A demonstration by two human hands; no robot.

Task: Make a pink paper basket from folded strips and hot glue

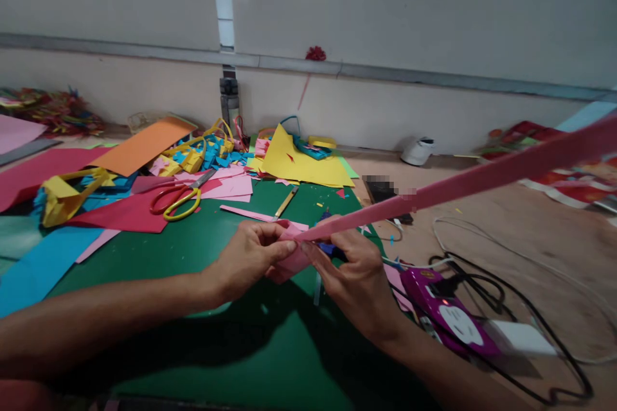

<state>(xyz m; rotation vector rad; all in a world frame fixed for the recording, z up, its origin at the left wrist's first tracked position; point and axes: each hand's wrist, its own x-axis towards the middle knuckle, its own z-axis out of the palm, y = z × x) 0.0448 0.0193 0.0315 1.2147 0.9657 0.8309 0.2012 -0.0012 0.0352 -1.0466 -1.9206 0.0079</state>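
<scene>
My left hand (258, 257) is closed on a small folded pink paper piece (292, 264), its thumb pressing near the top edge. One end of a long pink paper strip (376, 210) meets that piece between both hands, and the strip slants up to the right beyond the view. My right hand (359, 276) pinches the strip's near end against the folded piece. Partly hidden behind the right hand lies a dark blue object (332, 249). Just beyond the hands, a cutter knife (285, 203) and a thin pink strip (248, 213) rest on the green table (193, 347).
Scissors (180, 200) with red and yellow handles lie on red paper at left. Yellow sheets (308, 164), an orange sheet (144, 144) and a yellow paper basket (72, 196) lie around. At right, a purple power strip (448, 314) trails black cables. A bottle (230, 99) stands behind.
</scene>
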